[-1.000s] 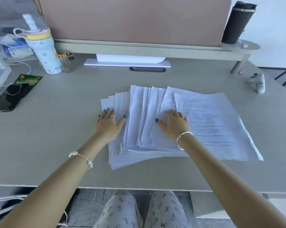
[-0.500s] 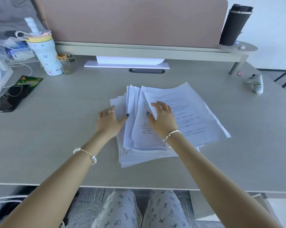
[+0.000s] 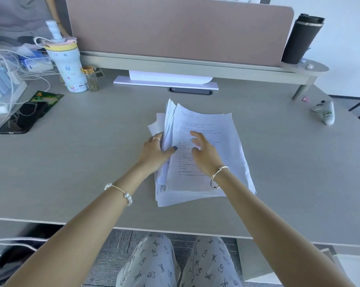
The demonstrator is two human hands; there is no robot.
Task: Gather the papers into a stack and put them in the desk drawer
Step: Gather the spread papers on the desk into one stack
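The printed white papers [image 3: 216, 129] lie in a rough, uneven pile at the middle of the grey desk [image 3: 92, 162]. My left hand [image 3: 154, 152] presses against the pile's left edge, thumb on top of the sheets, and several left edges curl upward. My right hand [image 3: 204, 154] rests flat on the top sheet with fingers spread. A few sheets still stick out at the left and bottom. No drawer is visible.
A pastel tumbler [image 3: 69, 65] and a small jar [image 3: 91, 79] stand at the back left, near a phone [image 3: 21, 119], a green packet [image 3: 47, 98] and cables. A black tumbler [image 3: 301, 38] stands on the back right shelf. A white tube [image 3: 326, 112] lies at right.
The fanned-out papers have been swept together from right to left into a narrower pile. Both hands have moved closer together, and the left edges of the sheets have lifted.
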